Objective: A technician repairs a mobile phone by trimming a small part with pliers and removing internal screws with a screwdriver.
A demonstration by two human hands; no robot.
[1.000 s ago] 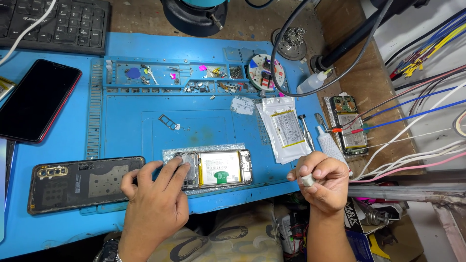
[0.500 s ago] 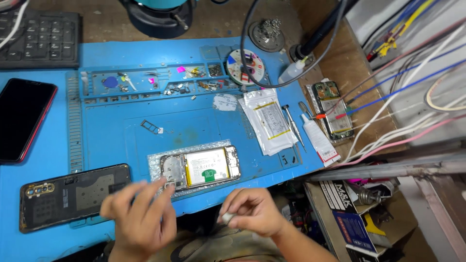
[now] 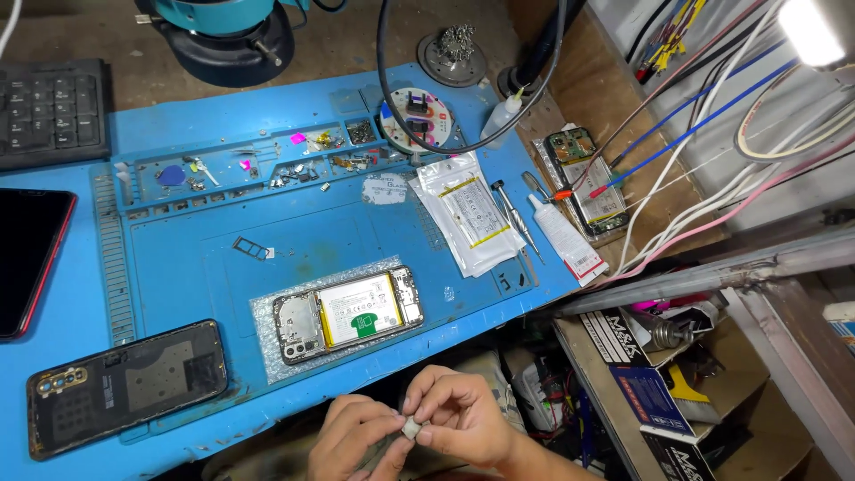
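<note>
My left hand [image 3: 352, 436] and my right hand [image 3: 459, 417] meet below the table's front edge, fingertips of both pinched on a small pale object [image 3: 411, 429]. I cannot tell what it is. Just above them an opened phone [image 3: 347, 314] with its white battery showing lies on a sheet of bubble wrap [image 3: 267, 343] on the blue work mat [image 3: 205, 267]. A dark phone back cover [image 3: 125, 385] rests at the mat's front left. A small SIM tray [image 3: 250, 248] lies mid-mat.
A red-edged phone [image 3: 31, 258] sits at the left, a keyboard [image 3: 53, 111] behind it. Clear bags with a battery [image 3: 468, 218], tweezers [image 3: 515, 218], a white glue tube [image 3: 565, 239] and a wired circuit board [image 3: 588, 183] lie at the right. Boxes [image 3: 641, 392] stand under the bench.
Both hands have left the opened phone and the mat, drawn back below the table edge and come together on the small pale object. The view has tilted to the right.
</note>
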